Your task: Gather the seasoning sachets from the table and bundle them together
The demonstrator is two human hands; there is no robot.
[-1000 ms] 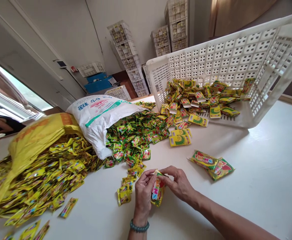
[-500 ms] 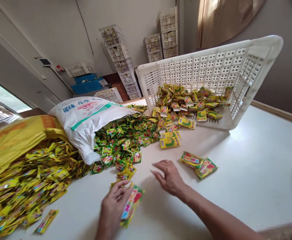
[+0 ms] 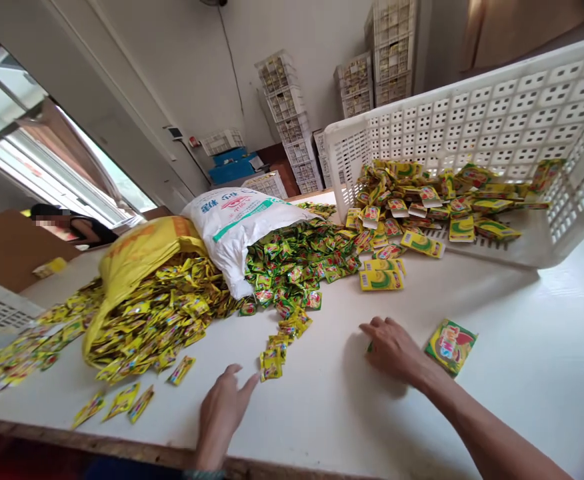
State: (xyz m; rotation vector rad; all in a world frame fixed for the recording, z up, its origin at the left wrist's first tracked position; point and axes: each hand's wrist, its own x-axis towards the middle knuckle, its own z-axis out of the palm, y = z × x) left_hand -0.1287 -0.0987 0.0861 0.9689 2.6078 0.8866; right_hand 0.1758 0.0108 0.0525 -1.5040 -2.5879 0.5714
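Observation:
My left hand (image 3: 225,407) is over the table near its front edge. Its thumb and fingers are apart, with nothing between them, and the thumb is close to a short row of small yellow sachets (image 3: 271,363). Further right, my right hand (image 3: 391,350) is low over the white table with its fingers curled down. A bit of green shows beneath its fingers, but the hand hides the rest. Just right of that wrist lies a flat green and yellow packet (image 3: 451,347) with a red fruit picture.
A white crate (image 3: 472,100) lies on its side, small yellow boxes (image 3: 422,243) spilling out. Left of it, a white sack (image 3: 242,213) spills green sachets (image 3: 297,257) and a yellow sack (image 3: 147,243) spills yellow ones. Another person (image 3: 85,227) is at the far left.
The green and yellow packet is gone from my left hand, which has opened. My right hand's fingers have curled down. The view has swung left, bringing another person into sight.

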